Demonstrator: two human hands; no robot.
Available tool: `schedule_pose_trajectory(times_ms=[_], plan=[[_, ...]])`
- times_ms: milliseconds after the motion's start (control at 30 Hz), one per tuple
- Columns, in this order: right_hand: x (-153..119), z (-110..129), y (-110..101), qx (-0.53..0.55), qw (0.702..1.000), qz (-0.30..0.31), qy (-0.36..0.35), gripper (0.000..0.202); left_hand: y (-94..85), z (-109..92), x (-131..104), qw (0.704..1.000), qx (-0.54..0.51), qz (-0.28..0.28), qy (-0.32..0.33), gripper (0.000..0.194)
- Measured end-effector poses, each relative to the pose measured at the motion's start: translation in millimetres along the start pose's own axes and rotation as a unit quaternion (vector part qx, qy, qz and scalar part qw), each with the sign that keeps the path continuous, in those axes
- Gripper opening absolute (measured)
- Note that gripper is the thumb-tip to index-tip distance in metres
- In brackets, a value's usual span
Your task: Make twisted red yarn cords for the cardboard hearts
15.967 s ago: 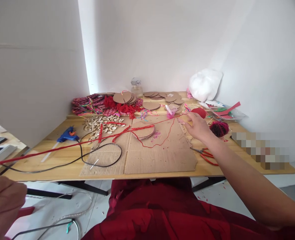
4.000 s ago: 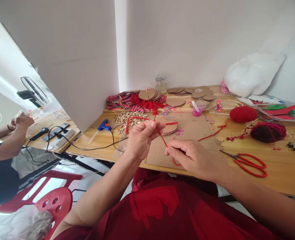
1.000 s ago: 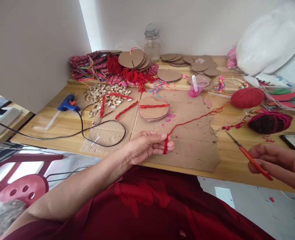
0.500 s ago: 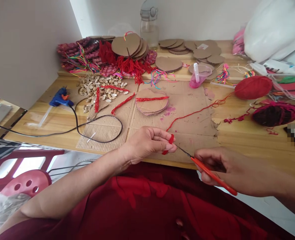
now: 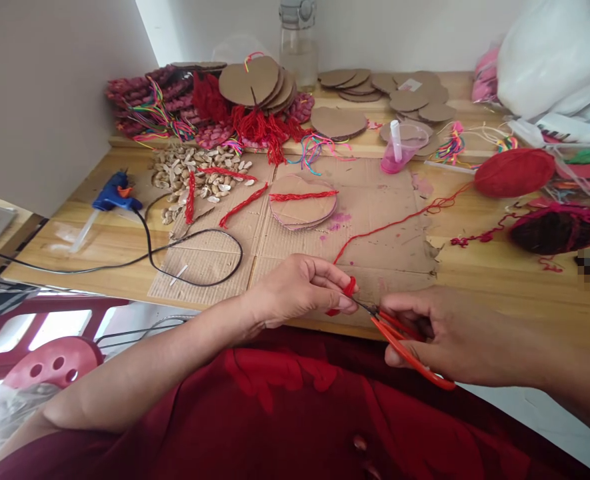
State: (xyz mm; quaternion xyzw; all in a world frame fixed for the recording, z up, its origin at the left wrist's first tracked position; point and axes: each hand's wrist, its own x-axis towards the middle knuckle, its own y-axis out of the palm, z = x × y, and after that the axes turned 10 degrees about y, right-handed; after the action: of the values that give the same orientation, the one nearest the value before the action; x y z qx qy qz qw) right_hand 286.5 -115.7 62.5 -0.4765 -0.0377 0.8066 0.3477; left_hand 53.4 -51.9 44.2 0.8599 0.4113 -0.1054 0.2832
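Note:
My left hand pinches a small loop of red yarn near the table's front edge. In my right hand are orange-handled scissors, their handles spread and their blade tips touching or close beside the yarn at my left fingertips. A red strand runs from the held yarn to the red yarn ball at the right. Beyond my left hand, a heart-shaped cardboard piece lies with a red braided strip across it. More red strips lie to its left.
A blue glue gun with a looping black cable lies left, beside peanut shells. Cardboard shapes, a bottle and a pink cup stand behind. A dark yarn ball sits right.
The scissors have moved slightly left and their handles have opened apart. My right hand has shifted left with them. My left hand still pinches the yarn.

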Motion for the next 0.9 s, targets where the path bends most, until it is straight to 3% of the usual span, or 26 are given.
schedule_pose_trajectory(times_ms=[167, 267, 467, 700, 800, 900], plan=[[2, 3, 1, -0.015, 1.0, -0.019, -0.016, 0.039, 2.4, -1, 2, 0.999, -0.015, -0.006, -0.027, 0.023], [0, 6, -1, 0.034, 0.999, 0.006, -0.02, 0.038, 1.6, -2, 2, 1.0, -0.01, -0.002, -0.027, 0.023], [1, 5, 1, 0.119, 0.992, 0.034, -0.039, 0.03, -1.9, 0, 4, 0.999, 0.041, 0.033, 0.001, 0.024], [-1, -7, 3, 0.106, 0.992, 0.016, -0.063, 0.031, -13.3, -5, 3, 0.996, 0.065, 0.051, 0.031, 0.038], [-4, -17, -2, 0.024, 0.997, -0.057, -0.041, 0.034, -25.4, -16, -6, 0.995, 0.047, 0.01, 0.09, 0.033], [-6, -38, -6, -0.102, 0.969, -0.224, 0.006, 0.039, -38.0, -31, -20, 0.982, -0.008, -0.061, 0.178, 0.029]])
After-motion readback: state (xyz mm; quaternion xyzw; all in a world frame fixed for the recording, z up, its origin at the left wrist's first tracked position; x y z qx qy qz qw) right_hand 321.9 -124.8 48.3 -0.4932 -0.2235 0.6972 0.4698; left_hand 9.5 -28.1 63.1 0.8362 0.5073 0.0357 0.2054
